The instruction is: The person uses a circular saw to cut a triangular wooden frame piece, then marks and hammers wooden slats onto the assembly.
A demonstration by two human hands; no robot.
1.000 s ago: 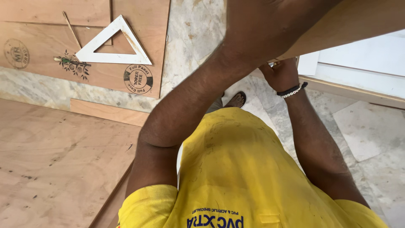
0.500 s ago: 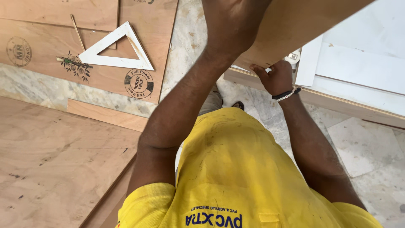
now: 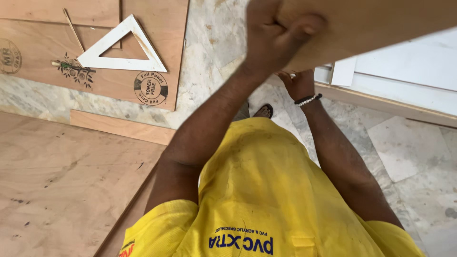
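Floor (image 3: pixel 214 52): pale marble, running from the top centre down to the right; plywood sheets lie flat on it at the left.
Large sheet (image 3: pixel 62 185): bare plywood filling the lower left, its edge running diagonally beside the person's left arm.
Stamped sheet (image 3: pixel 43 57): plywood at the upper left, carrying round printed marks and a small tree mark.
Board (image 3: pixel 381 24): a tan wooden panel held up off the floor at the top right; its long axis slants from near the top centre out to the right edge, rising slightly to the right.
White panels (image 3: pixel 404 71): pale flat pieces beyond the board at the right, resting on a wooden ledge.
Set square (image 3: pixel 121 50): white triangular frame lying flat on the stamped sheet, well apart from both hands.
Left hand (image 3: pixel 273 35): raised high, fingers curled tight over the board's near, left end, thumb on top; it is the nearer hand to the camera.
Right hand (image 3: pixel 300 83): lower and farther off, beaded band at the wrist, reaching up under the board's lower edge; the fingers are hidden by the board, so I cannot tell whether they grip it or only prop it.
Key relation: the board lies above and to the right of both hands, which hold it only at its left end.
Stick (image 3: pixel 72 28): thin, pencil-like, on the stamped sheet just beside the set square.
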